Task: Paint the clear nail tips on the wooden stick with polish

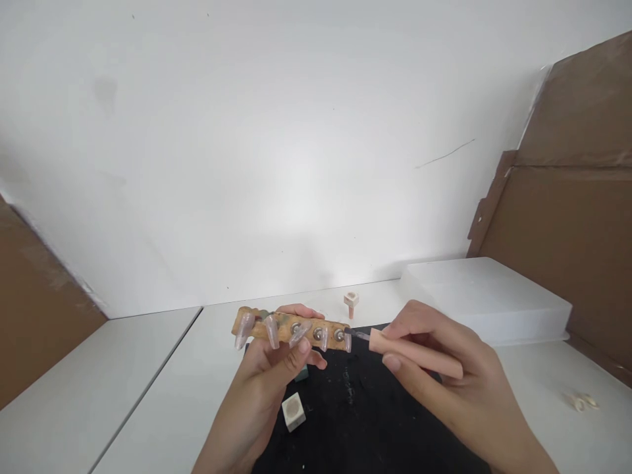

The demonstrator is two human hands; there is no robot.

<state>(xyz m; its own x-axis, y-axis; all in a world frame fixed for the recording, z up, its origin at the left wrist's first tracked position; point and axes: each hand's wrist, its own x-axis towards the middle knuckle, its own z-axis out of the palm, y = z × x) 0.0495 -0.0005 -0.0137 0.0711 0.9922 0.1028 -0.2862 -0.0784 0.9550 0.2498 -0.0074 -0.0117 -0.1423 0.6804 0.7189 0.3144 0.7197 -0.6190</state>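
Observation:
My left hand (pixel 274 372) is closed around a tan wooden strip (pixel 284 321), held level above a black mat. Round metal pieces line the strip, and several glittery, pale pink false nails (pixel 272 331) stick out along its front. Between the fingers of my right hand (pixel 444 355) is a peach-coloured brush handle (pixel 417 353). Its dark brush tip (pixel 356 334) points left at the strip's right end, by the last nail (pixel 348 342); whether they touch is too small to tell.
A white cube (pixel 293 412) lies on the black mat (pixel 355 421), with a dark green object (pixel 301 374) behind it. Behind the strip stands a small white-topped piece (pixel 351 299). A white box (pixel 486 296) sits at the right, small rings (pixel 582 401) nearer. Cardboard panels (pixel 567 224) flank the white wall.

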